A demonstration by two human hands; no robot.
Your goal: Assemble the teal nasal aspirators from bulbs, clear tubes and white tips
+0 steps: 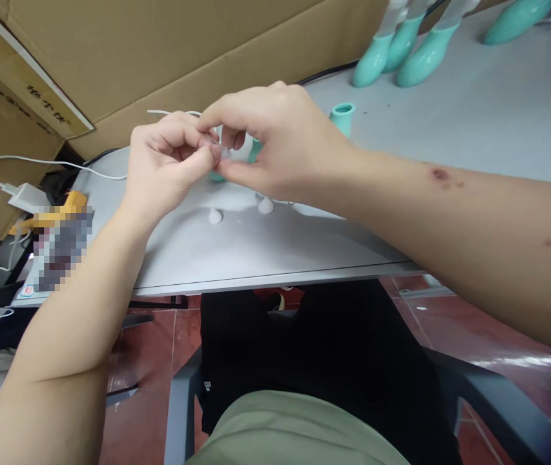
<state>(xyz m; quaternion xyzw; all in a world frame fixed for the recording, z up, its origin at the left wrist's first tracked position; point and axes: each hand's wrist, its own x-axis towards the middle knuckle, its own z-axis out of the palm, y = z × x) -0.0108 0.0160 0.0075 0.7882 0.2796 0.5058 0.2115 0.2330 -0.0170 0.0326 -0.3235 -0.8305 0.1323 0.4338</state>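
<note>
Both hands meet above the grey table, fingertips pinched together. Between them is a small clear plastic piece (225, 153), its shape mostly covered by fingers. My left hand (161, 161) grips it with thumb and forefinger, and my right hand (285, 132) pinches it from the other side. Two small whitish cone-shaped pieces, one on the left (215, 216) and one on the right (266, 205), lie on the tabletop below the hands. Behind my right wrist, the open neck of a teal bulb (342, 116) sticks up. More teal shows behind the fingers, largely hidden.
Several teal bulbs with clear tubes (374, 61) stand at the back right of the table (498, 110). Cardboard (197, 51) rises along the back edge. On the left are a white cable (62, 161), a white charger (28, 197) and a yellow object (74, 203).
</note>
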